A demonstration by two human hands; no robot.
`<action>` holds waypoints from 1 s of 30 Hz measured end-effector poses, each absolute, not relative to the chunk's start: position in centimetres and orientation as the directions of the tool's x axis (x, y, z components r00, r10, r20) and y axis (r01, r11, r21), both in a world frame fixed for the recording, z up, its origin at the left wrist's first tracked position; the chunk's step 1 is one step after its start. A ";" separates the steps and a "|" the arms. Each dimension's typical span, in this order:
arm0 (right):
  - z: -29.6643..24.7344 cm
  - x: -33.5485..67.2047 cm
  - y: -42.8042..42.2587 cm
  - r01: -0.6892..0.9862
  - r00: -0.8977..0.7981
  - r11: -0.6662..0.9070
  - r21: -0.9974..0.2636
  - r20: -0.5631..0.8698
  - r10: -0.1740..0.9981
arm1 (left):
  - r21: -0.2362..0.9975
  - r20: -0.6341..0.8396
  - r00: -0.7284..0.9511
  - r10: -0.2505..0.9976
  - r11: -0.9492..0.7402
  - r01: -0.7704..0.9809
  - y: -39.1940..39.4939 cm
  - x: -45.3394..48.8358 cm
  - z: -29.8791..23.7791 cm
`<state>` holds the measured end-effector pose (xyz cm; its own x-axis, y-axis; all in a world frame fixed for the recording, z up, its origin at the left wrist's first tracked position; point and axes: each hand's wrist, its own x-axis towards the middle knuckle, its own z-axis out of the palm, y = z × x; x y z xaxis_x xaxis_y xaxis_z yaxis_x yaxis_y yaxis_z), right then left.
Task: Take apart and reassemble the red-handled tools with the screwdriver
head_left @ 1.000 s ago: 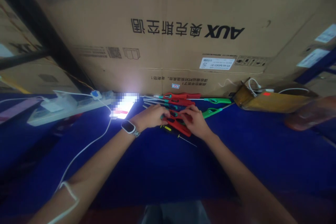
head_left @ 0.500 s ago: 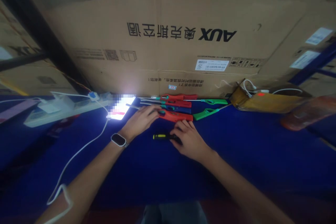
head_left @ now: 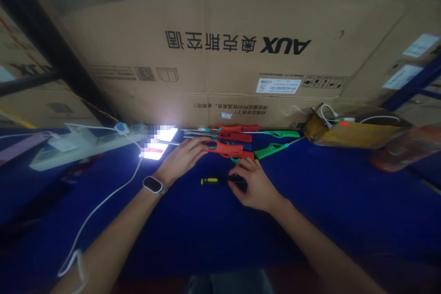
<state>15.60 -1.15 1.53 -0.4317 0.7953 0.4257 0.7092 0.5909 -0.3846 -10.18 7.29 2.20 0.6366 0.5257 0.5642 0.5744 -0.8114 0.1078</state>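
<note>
My left hand (head_left: 188,156) is closed on the near end of a long-nosed gas lighter (head_left: 225,149) with an orange-red handle; its metal tube runs left toward the phone. A second orange-red lighter piece (head_left: 248,154) shows just beyond and below that handle, with a bit of green under it. On this piece rest the curled fingertips of my right hand (head_left: 257,183); their exact grip is partly hidden. Close by the right hand, a black and yellow screwdriver (head_left: 211,180) lies on the blue surface, its right end reaching behind the fingers.
More gas lighters lie behind: red (head_left: 236,137) and green (head_left: 270,149) ones. A lit phone (head_left: 155,150), a white power strip (head_left: 44,161) and a white cable (head_left: 103,200) are at left. At right are a yellow-brown taped box (head_left: 358,135) and a bottle (head_left: 403,151). Behind stands a large carton (head_left: 206,14).
The orange-red lighter handle has shifted slightly up and left, apart from a second orange-red piece now visible at its right end. My right hand has moved slightly right.
</note>
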 end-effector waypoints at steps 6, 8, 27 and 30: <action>0.5 14.8 -1.0 0.717 -0.501 0.608 -0.340 0.355 0.789 | 0.299 0.473 0.622 0.623 -0.778 0.552 6.3 -10.8 2.6; 0.4 15.0 -0.9 0.705 -0.523 0.624 -0.338 0.347 0.778 | 0.373 0.412 0.625 0.663 -0.748 0.548 5.9 -11.0 2.8; 3.4 12.8 5.4 -0.287 0.091 0.117 -0.951 0.094 0.991 | 0.297 0.395 0.656 0.643 -0.765 0.572 3.7 -6.5 2.8; 3.7 12.7 6.5 -0.186 0.161 0.216 -0.958 0.188 0.969 | 0.265 0.361 0.688 0.629 -0.777 0.571 4.0 -4.1 2.4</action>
